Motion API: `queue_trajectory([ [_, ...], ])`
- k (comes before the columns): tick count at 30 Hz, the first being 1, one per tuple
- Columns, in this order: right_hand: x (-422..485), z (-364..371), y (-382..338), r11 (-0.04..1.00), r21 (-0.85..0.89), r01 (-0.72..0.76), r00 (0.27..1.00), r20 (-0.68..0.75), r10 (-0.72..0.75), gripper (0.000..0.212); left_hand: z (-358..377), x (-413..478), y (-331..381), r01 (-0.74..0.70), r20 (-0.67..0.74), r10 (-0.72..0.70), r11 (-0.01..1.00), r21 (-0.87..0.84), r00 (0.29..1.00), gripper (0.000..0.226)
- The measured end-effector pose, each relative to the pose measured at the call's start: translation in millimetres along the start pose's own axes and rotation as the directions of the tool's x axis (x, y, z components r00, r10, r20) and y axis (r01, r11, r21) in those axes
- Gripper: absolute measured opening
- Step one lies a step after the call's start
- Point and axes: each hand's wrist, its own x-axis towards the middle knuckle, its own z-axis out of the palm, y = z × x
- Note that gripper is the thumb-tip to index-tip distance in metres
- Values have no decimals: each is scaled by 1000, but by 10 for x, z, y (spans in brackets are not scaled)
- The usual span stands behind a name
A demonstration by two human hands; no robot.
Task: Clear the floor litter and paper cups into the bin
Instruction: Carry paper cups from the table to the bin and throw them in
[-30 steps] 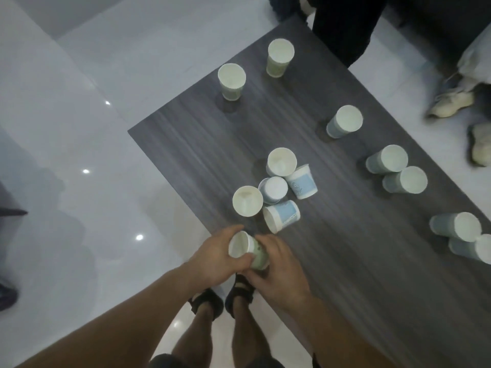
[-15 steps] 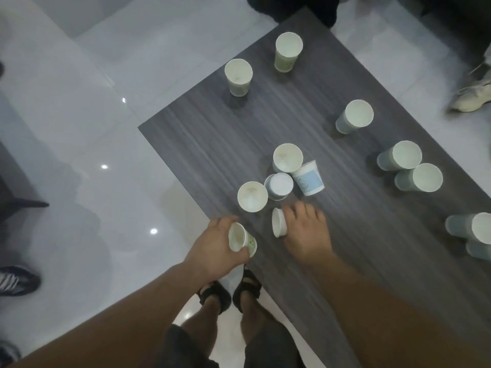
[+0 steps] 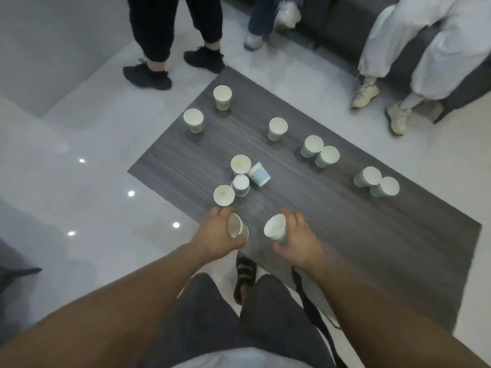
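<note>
Paper cups are what counts here. A green-printed cup (image 3: 237, 229) lies tilted in the left hand (image 3: 215, 235), fingers and thumb curled round it. A blue-printed cup (image 3: 276, 229) is gripped the same way in the right hand (image 3: 299, 241). Their mouths are turned roughly toward each other, so I judge they are about to be nested, which lets more be carried per trip. Blur makes it unclear whether the left one is a single cup or already a stack.

Both hands hover over the near corner of the dark wood-grain surface (image 3: 345, 235). Just beyond them is a cluster of four cups (image 3: 224, 195), one of them tipped on its side. Farther off stand three single cups (image 3: 222, 96) and two touching pairs (image 3: 327, 156) toward the right edge.

The surface's near edge runs just in front of the person's sandalled foot (image 3: 245, 272). A bare stretch to the right of the hands gives room to reach. The pale floor (image 3: 106, 144) to the left is open, while bystanders' shoes (image 3: 147, 74) crowd the far end. No bin is in view, so the carrying route cannot be judged.
</note>
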Motion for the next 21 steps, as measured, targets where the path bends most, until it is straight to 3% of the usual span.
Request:
queue_trajectory([
  [6,-1002,-73,-299,979,186,-87,971,-206,125,73,-227,-575,244,-181,40,177,976,122,983,71],
  [12,-2029,-1,-352,910,377,-174,839,-426,337,78,-70,-982,534,-327,140,297,892,312,944,67],
  [15,-2611,7,-160,886,412,-212,785,-469,405,87,207,-1239,826,-445,252,376,831,335,892,71],
  [21,-3763,249,470,791,518,-324,645,-491,586,72,996,-1855,1684,-658,402,523,635,405,752,79],
])
